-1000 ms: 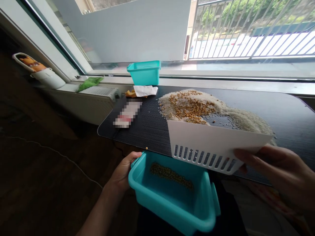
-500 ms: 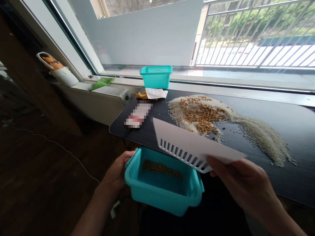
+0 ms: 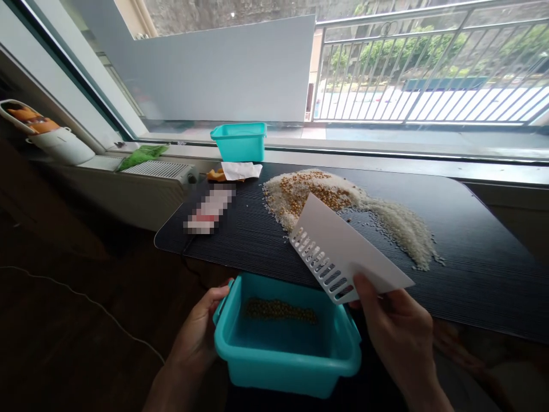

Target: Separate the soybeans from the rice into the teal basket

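Note:
My left hand (image 3: 198,320) grips the left rim of a turquoise plastic bin (image 3: 287,357), held just off the table's near edge. A band of yellowish beans (image 3: 278,311) lies on the bin's floor. In my right hand (image 3: 392,320) is a white plastic scraper (image 3: 343,246) with a row of slots along one side, pinched at its lower right end. It slants above the bin's far right rim and hides part of the pile behind it. Beyond it, golden soybeans (image 3: 330,197) lie mixed into white rice (image 3: 403,229) spread over the dark table.
A second turquoise bin (image 3: 241,143) stands at the table's back edge. Before it lie a white paper (image 3: 241,170), an orange-yellow cloth (image 3: 215,175) and a blurred-out flat object (image 3: 210,210). Left are a radiator (image 3: 160,170), a green cloth (image 3: 143,155) and a white pot (image 3: 64,146).
The view has shifted, so the table and pile sit further left. My right hand has tilted the scraper more steeply. My left hand still holds the bin.

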{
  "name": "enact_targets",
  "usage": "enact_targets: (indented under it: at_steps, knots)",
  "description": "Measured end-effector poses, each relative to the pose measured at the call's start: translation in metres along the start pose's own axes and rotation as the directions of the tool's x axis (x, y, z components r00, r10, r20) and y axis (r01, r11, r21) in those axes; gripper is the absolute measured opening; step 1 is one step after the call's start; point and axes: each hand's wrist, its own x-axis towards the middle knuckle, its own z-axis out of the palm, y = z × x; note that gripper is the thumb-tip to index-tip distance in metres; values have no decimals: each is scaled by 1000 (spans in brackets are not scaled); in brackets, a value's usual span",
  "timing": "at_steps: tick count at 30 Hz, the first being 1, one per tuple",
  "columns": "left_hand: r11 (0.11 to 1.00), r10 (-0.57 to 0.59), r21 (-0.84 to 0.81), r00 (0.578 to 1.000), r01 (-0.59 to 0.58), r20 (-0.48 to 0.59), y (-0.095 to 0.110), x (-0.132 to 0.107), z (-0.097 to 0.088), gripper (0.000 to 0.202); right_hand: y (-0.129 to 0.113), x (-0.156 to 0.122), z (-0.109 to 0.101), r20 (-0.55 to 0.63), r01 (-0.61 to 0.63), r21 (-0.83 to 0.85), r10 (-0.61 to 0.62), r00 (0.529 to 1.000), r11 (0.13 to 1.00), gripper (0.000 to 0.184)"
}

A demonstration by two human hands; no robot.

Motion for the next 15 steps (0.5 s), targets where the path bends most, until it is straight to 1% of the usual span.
enact_targets:
  at_steps: [4,8,12,15]
  knots:
    - [1000,8,11,999,-8,-37,0,-4,-3,11,0,4,-8,-87,-8,-35,5,996,999,25]
    - [998,27,52,995,-23,-92,0,-10,0,8,4,7,-20,-120,-34,-75,25,992,997,25]
    - [997,31,73,992,-22,-121,1,-17,6,16,11,11,-29,-166,-29,-113,10,986,993,26]
    - [997,47,74,990,-37,-131,1,-20,8,17,12,13,-35,-188,-53,-108,32,982,993,25]
